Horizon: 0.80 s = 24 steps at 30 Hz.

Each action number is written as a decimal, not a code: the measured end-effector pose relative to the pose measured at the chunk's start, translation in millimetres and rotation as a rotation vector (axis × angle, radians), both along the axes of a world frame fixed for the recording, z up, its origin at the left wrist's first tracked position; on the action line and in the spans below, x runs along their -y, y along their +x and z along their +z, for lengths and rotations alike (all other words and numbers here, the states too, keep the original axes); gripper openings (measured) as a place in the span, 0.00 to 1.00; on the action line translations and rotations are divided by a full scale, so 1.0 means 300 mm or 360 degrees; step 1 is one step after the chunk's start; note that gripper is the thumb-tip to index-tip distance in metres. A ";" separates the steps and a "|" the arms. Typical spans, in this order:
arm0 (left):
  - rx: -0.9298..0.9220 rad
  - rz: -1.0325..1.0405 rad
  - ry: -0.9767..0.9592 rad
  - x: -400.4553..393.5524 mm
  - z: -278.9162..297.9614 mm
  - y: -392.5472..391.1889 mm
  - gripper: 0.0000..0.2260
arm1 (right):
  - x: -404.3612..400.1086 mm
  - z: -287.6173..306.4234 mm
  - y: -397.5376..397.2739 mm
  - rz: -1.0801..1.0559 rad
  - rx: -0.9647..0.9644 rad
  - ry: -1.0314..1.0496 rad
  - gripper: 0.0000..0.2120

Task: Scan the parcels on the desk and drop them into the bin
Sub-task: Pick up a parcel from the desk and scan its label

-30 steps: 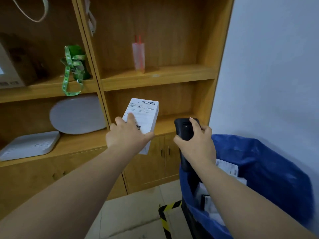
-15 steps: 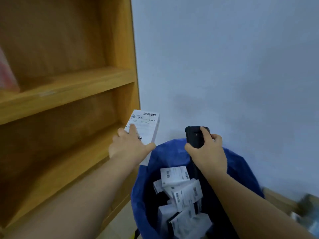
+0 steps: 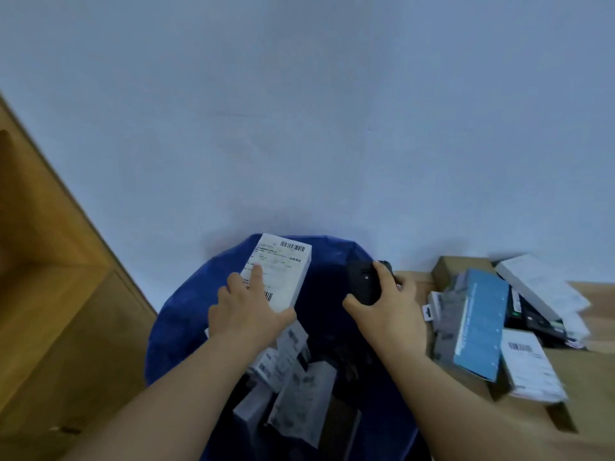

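A single head-worn wide-angle camera looks forward and steeply down from close above the blue-lined bin, with the pale wall ahead and the surface at right.

A brown wooden desk is on the right. A messy heap of parcels lies on it. A long blue box leans on top of the heap, and a white box with a barcode label lies just beside it.
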<state>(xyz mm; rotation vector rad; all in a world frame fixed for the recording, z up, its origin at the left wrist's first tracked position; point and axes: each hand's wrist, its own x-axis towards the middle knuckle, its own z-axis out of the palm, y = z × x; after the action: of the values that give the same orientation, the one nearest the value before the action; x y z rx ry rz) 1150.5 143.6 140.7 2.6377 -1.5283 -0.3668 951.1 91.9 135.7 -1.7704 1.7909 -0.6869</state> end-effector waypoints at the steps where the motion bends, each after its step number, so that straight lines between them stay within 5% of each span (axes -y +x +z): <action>1: -0.0028 -0.0035 0.0045 0.014 -0.045 -0.023 0.47 | 0.003 -0.032 -0.017 -0.0032 -0.0005 0.0025 0.36; 11: -0.0178 -0.0204 0.0416 0.045 -0.420 -0.100 0.50 | -0.043 -0.340 -0.008 -0.0172 -0.0130 0.0404 0.37; 24: -0.0197 -0.0294 0.0540 0.072 -0.710 0.074 0.51 | -0.052 -0.611 0.120 -0.0312 -0.0096 0.0745 0.37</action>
<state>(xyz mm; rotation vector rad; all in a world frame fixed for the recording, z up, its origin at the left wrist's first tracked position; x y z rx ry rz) 1172.7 122.1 -72.4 2.6486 -1.8136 -0.8569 987.1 107.5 -47.7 -1.3287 1.9857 -0.2532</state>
